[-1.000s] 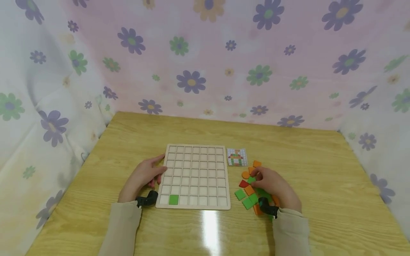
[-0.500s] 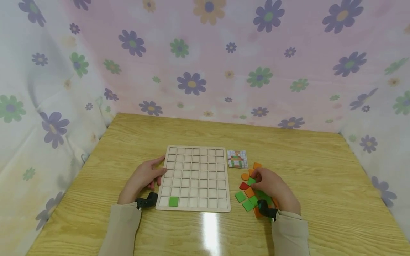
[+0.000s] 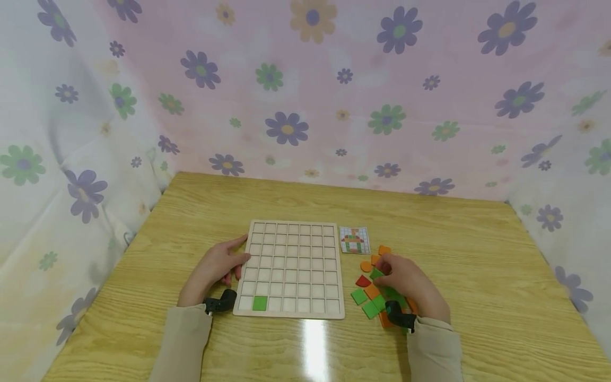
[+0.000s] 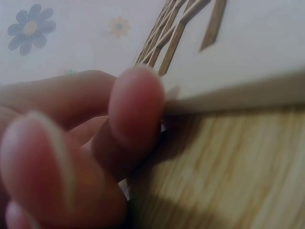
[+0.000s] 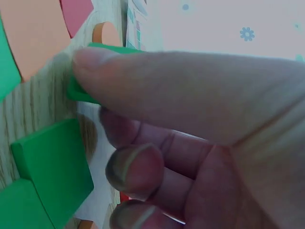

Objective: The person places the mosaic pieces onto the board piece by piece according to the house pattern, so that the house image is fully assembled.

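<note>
Fingers apart, the left hand (image 3: 216,266) touches the left edge of the board (image 3: 289,260), seemingly to steady it, while the right hand (image 3: 407,279) pinches a green tile (image 5: 79,92) among loose tiles (image 3: 371,291) right of the board, a grip apparently suiting its thinness.

Both forearms (image 3: 182,339) reach forward in beige cloth sleeves (image 3: 434,350), well apart. The left hand (image 3: 217,265) holds its thumb and index finger spread; the right hand (image 3: 408,277) angles inward, thumb and fingertip pinching.
</note>
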A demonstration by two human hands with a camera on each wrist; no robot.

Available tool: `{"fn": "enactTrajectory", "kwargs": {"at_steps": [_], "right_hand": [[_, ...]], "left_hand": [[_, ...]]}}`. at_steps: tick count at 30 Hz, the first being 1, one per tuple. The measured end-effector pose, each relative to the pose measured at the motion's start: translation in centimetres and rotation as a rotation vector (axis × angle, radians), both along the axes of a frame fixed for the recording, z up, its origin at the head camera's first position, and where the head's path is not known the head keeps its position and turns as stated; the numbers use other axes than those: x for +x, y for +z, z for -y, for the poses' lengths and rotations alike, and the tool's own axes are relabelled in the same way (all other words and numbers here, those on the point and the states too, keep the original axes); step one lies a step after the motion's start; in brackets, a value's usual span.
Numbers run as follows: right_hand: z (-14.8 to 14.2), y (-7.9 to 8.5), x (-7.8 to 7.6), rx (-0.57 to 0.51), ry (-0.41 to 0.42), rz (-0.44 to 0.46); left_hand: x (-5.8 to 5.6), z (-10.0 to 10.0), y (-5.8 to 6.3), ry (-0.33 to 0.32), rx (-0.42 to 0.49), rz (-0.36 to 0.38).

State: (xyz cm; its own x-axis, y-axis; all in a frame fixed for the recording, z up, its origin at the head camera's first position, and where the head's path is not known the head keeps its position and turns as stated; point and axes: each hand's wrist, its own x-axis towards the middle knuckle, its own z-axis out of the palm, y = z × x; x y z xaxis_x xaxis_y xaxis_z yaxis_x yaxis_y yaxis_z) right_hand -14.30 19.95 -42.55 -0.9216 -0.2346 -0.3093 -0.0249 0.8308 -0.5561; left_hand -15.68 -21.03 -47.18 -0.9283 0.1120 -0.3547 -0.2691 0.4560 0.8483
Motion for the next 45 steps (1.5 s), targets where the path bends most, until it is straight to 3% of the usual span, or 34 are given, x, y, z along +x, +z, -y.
{"fn": "enactTrajectory", "kwargs": {"at_steps": [10,28,35,45], "right_hand": [[-0.1,-0.2,-0.1,-0.002,0.007,0.032],[0.2,-0.3,-0.4,-0.020,0.024,-0.099],[1.2,-0.6,-0.7,-0.008,-0.009,-0.114],[3.7,-1.1,-1.0,-0.015,0.032,-0.191]], "left_hand": [[0.1,0.0,0.0,0.006,0.007,0.009],[0.1,0.2,0.0,-0.028,0.006,-0.018],[0.0,0.3,0.3,-0.053,-0.003,-0.034],[-0.1,0.4,0.2,-0.061,0.027,-0.045]]}}
